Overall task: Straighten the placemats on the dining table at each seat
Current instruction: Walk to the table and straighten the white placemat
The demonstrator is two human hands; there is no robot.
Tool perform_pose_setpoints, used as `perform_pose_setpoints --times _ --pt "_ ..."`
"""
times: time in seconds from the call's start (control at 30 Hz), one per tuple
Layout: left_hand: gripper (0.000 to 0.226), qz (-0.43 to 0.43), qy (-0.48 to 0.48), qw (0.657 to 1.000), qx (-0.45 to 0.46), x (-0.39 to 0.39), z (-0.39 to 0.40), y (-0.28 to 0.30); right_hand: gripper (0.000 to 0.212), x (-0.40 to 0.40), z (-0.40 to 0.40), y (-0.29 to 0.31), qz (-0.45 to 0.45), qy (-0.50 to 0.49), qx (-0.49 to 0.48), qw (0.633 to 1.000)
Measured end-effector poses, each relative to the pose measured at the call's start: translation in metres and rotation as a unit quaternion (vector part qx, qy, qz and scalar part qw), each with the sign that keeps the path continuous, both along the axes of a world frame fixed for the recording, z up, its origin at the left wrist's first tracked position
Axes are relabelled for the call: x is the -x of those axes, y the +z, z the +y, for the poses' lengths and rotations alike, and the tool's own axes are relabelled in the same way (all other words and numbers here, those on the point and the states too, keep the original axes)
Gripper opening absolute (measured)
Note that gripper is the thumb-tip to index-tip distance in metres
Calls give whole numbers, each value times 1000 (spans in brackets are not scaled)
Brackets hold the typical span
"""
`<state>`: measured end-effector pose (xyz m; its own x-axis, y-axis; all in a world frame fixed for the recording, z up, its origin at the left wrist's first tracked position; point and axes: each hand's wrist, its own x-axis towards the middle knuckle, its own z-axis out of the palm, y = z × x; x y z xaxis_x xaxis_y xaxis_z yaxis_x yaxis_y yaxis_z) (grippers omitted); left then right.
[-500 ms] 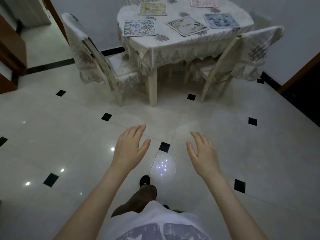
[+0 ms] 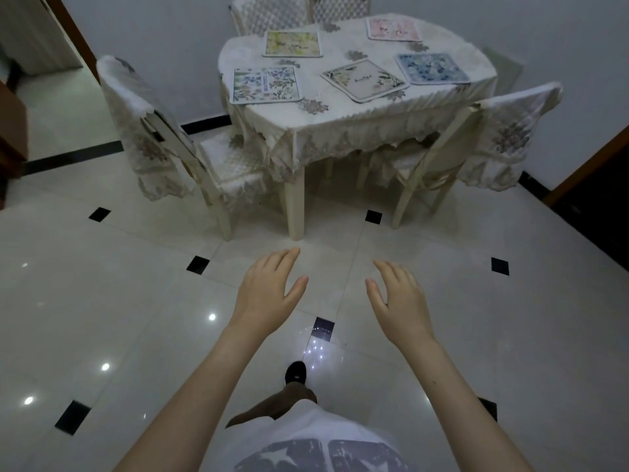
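Left hand [image 2: 269, 294] and right hand [image 2: 398, 301] spread, empty, above floor [image 2: 102, 301]; cream placemat [image 2: 364, 80] skewed on table [image 2: 340, 120].

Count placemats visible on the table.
5: yellow-green placemat far left, pink placemat far right, blue-floral placemat near left, cream placemat near centre and rotated, blue placemat right. None look hidden.

Hardly any writing could be read. The cream placemat [image 2: 364, 80], lying askew near the front edge of the bench [image 2: 340, 127], carried a short line of dark script at its middle, too small and blurred to make out. The white shirt [image 2: 316, 447] bore a grey printed graphic, with no letters or numbers legible on it.
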<state>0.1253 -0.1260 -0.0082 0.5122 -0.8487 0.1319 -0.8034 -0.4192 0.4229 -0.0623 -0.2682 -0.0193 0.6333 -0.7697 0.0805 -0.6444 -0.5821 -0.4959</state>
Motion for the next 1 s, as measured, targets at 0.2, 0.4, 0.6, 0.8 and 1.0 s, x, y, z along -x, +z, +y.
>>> perform_pose_setpoints --times 0.2,0.4,0.6,0.8,1.0 --pt "52 -2 -18 1000 7 -88 -60 15 42 -83 -59 19 -9 -11 13 1000" --pt "55 -8 -42 999 30 -147 -122 32 43 -137 -115 36 -19 -17 36 999" --pt "56 0 -48 999 14 -168 -182 17 45 -158 -172 26 -1 -19 38 999" --pt "58 -2 -35 999 3 -177 -264 2 49 -173 -259 10 15 -4 29 999" --pt "55 -19 -18 1000 -3 -186 -360 18 49 -190 -359 21 17 12 23 1000"
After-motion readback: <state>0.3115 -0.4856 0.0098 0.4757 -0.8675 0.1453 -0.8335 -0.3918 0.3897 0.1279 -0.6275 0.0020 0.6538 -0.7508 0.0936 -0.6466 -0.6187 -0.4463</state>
